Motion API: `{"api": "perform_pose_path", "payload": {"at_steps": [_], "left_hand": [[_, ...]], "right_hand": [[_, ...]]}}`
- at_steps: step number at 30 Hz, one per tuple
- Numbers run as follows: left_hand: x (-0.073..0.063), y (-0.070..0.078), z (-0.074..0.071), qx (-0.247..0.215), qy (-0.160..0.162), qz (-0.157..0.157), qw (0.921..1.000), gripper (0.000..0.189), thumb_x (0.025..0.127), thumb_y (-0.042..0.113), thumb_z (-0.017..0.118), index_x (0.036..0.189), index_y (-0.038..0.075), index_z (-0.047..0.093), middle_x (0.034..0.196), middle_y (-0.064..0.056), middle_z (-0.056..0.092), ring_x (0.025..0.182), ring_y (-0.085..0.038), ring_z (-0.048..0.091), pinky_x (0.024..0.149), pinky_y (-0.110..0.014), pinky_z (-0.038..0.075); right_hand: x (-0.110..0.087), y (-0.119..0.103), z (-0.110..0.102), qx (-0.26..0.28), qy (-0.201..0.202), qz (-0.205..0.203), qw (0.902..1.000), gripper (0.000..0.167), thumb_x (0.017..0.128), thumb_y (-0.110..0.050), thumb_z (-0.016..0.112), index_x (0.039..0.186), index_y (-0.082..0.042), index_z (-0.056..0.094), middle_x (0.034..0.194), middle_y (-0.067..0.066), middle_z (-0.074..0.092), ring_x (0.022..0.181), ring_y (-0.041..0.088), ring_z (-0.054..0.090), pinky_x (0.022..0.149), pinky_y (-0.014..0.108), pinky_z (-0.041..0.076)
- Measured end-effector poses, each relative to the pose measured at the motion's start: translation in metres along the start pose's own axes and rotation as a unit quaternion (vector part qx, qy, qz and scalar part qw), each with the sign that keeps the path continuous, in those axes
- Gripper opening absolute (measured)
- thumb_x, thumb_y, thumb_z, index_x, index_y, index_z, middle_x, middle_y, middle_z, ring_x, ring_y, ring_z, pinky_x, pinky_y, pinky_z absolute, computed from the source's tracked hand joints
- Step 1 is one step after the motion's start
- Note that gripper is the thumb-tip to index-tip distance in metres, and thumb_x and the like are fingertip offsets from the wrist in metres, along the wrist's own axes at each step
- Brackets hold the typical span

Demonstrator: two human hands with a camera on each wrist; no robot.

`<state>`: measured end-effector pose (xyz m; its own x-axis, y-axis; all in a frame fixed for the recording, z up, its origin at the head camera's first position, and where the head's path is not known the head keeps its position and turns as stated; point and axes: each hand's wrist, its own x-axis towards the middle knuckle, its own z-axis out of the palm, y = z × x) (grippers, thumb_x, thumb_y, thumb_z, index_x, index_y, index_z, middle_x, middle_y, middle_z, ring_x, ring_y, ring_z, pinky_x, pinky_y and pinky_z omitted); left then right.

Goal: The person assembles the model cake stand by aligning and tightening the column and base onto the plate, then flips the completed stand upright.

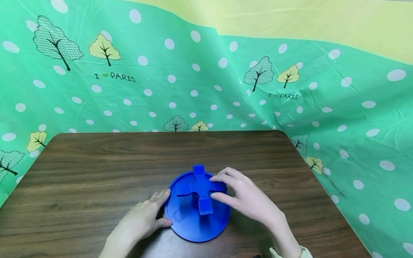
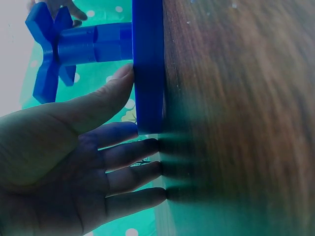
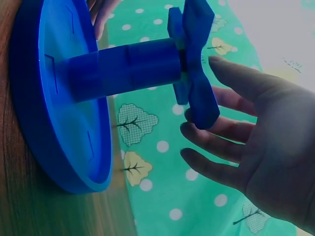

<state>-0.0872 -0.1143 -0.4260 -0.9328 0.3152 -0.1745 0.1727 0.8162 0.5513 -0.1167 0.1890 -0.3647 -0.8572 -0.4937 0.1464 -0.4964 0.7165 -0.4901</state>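
A blue round base point(image 1: 190, 229) with a raised rim lies flat on the wooden table. From its middle rises a blue post point(image 3: 133, 69), topped by a blue four-armed cross piece point(image 1: 201, 188). At the base's left side is my left hand point(image 1: 142, 218), its thumb and straight fingers against the rim. In the left wrist view the lower fingertips point(image 2: 160, 168) come down to the tabletop. My right hand point(image 1: 248, 197) is around the cross's right arm, thumb and fingers spread to either side of it. The right wrist view shows those fingers loosely bent beside the arm.
The dark wood-grain table point(image 1: 96, 172) ends at a back edge and a slanting right edge. Behind it hangs a green dotted cloth point(image 1: 193, 82) printed with trees. A small dark object point(image 1: 256, 256) shows at the bottom edge, near the right sleeve point(image 1: 304, 252).
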Motion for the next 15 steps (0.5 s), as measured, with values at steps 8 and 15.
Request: {"api": "perform_pose_path", "payload": {"at_steps": [8,15], "left_hand": [[-0.0005,-0.0001,0.0004,-0.007,-0.002,-0.001,1.0,0.084,0.084,0.041,0.083,0.154,0.009,0.048,0.16,-0.013,0.048,0.148,-0.04,0.045,0.117,-0.065,0.039],[-0.0007,-0.0006,0.0014,-0.003,0.004,0.003,1.0,0.085,0.083,0.041,0.083,0.154,0.009,0.048,0.159,-0.013,0.049,0.147,-0.041,0.046,0.116,-0.065,0.04]], "right_hand": [[-0.0008,0.0,-0.0005,0.019,-0.001,-0.022,0.9996,0.016,0.097,-0.04,0.072,0.111,-0.032,0.073,0.101,-0.023,0.066,0.092,-0.003,0.061,0.08,0.021,0.058],[-0.0005,-0.0018,0.0001,0.008,0.052,-0.041,0.9978,0.018,0.095,-0.028,0.076,0.111,-0.031,0.072,0.111,-0.019,0.063,0.106,0.001,0.062,0.089,0.027,0.059]]}}
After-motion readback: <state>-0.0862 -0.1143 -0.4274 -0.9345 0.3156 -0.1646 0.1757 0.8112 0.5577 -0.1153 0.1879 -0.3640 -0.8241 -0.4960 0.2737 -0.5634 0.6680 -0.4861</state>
